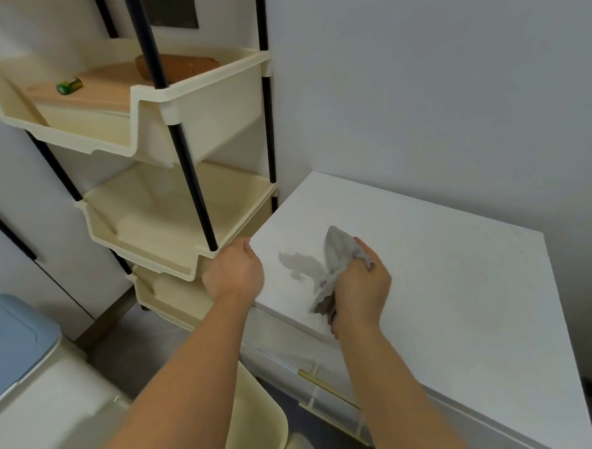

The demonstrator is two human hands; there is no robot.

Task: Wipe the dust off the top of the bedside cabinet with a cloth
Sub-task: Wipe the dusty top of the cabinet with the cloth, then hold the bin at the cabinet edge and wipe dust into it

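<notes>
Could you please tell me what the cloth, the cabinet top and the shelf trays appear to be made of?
The cloth looks like soft grey fabric: it crumples and folds in the right hand. The cabinet top seems a matt white laminated board, flat and even, though the core is hidden. The shelf trays look like cream moulded plastic, with rounded rims and a slight sheen.
</notes>
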